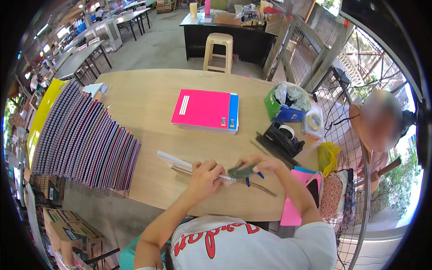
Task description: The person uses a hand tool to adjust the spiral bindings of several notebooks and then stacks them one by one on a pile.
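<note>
Near the table's front edge, my left hand (207, 177) has its fingers closed on a thin notebook (174, 160), seen nearly edge-on with its punched white edge up. From the notebook's right end a dark wire coil (263, 189) sticks out over the tabletop. My right hand (263, 163) is closed round a dark grey-green tool with blue ends (242, 171), just above the coil and close to my left fingers. The tool's exact kind is unclear. Beyond my hands lies a stack of notebooks with a pink cover (202, 108) and a blue one under it.
At left rises a long row of stacked spiral notebooks (85, 139). On the right are loose coils (270, 146), a black tape dispenser (284, 139), a box with plastic bags (288, 105), a yellow bag (328, 158) and pink sheets (294, 202). Another person (375, 130) is behind the wire mesh.
</note>
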{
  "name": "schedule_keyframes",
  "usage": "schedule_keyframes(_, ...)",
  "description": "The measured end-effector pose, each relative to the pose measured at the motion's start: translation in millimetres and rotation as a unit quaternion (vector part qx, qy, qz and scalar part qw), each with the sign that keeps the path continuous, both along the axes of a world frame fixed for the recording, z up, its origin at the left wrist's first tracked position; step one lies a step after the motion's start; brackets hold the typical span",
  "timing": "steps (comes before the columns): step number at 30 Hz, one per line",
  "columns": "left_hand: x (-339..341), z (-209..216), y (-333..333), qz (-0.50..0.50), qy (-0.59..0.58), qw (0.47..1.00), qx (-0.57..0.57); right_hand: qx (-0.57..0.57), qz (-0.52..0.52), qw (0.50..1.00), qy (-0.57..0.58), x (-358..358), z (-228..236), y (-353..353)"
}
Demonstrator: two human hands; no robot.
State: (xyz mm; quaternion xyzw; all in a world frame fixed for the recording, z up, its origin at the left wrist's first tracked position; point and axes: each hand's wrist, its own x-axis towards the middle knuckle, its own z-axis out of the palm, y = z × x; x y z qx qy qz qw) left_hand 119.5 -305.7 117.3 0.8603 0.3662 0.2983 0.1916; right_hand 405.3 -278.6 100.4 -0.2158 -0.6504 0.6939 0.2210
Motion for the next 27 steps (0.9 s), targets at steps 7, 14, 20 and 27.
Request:
schedule_keyframes(7, 0, -6, 6, -0.012, -0.028, 0.999, -0.03, -0.1, -0.034, 0.994, 0.021, 12, -10, -2)
schedule_keyframes(14, -3, -7, 6, -0.031, -0.028, 0.998, -0.049, 0.011, -0.053, 0.99, -0.132, -5, 3, -2)
schedule_keyframes(20, -4, -3, 6, -0.04, -0.037, 0.995, -0.079, 0.054, -0.037, 0.989, -0.131, -2, 10, -3)
schedule_keyframes(27, -4, -7, 5, -0.041, -0.035, 0.996, -0.068, 0.086, -0.044, 0.982, -0.165, -11, 6, -5)
